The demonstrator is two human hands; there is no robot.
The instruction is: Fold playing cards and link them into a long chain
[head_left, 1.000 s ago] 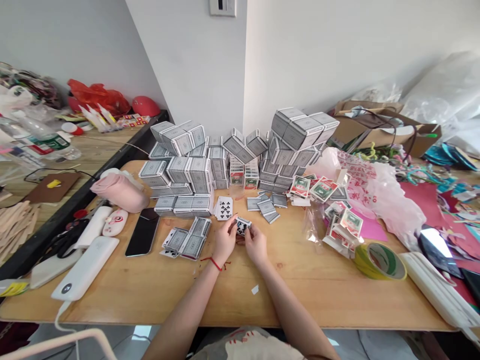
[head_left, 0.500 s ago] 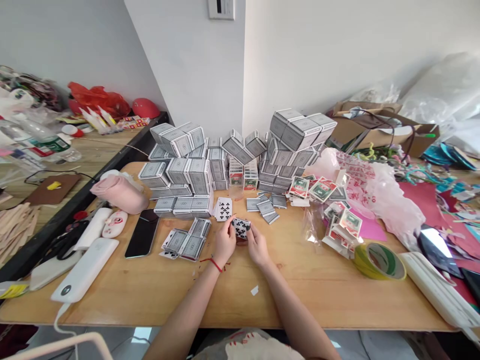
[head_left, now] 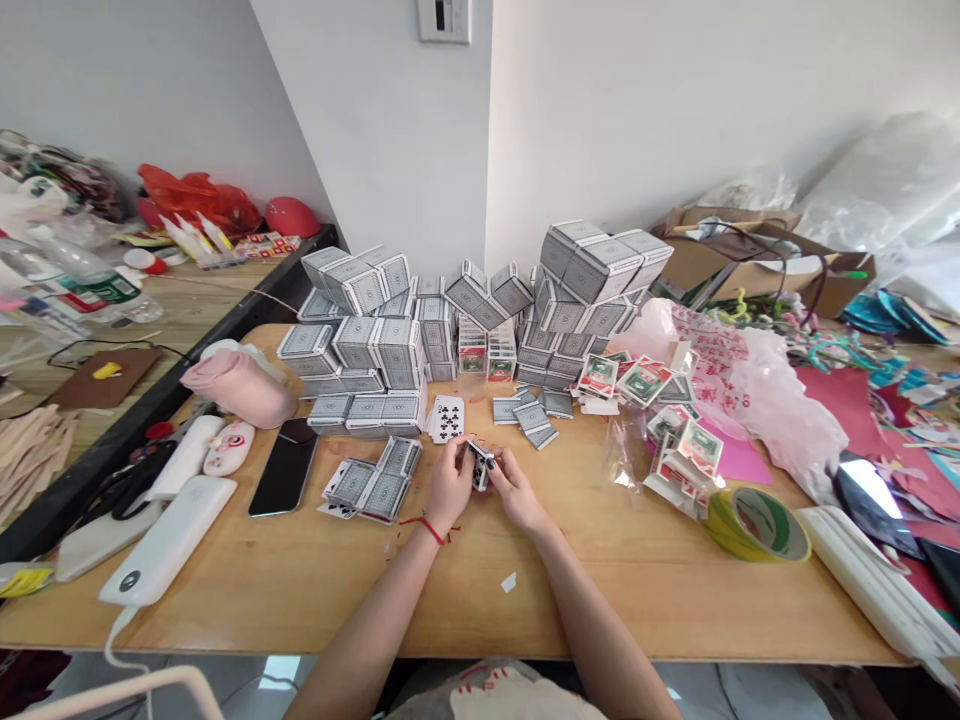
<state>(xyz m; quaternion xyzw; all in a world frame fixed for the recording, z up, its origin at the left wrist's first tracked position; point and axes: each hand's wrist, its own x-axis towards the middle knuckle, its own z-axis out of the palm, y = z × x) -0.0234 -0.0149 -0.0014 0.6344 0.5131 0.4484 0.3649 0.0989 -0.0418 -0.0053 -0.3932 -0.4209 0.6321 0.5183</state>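
Over the middle of the table, my left hand point(head_left: 452, 482) grips a playing card point(head_left: 480, 468) with black pips, its fingers wrapped at the left side. At the card's right edge, my right hand point(head_left: 517, 490) pinches it between thumb and fingers. The card looks bent or folded; whether it is one card or several I cannot tell. Just beyond my left hand lie face-up club cards point(head_left: 448, 418). Grey-backed folded cards point(head_left: 531, 412) lie beyond my right hand. To the left is a group of grey-backed card pieces point(head_left: 375, 480).
Stacked grey card blocks point(head_left: 379, 345) rise at the back left, with more blocks point(head_left: 592, 265) at the back right. Card boxes point(head_left: 694, 450), a yellow tape roll point(head_left: 757, 523) and a plastic bag point(head_left: 757, 370) lie right. A phone point(head_left: 283, 468) and white power bank point(head_left: 169, 540) lie left.
The card between my hands has turned from a flat, face-showing position to a narrower, tilted, bent one. My right hand has shifted slightly closer to my left.
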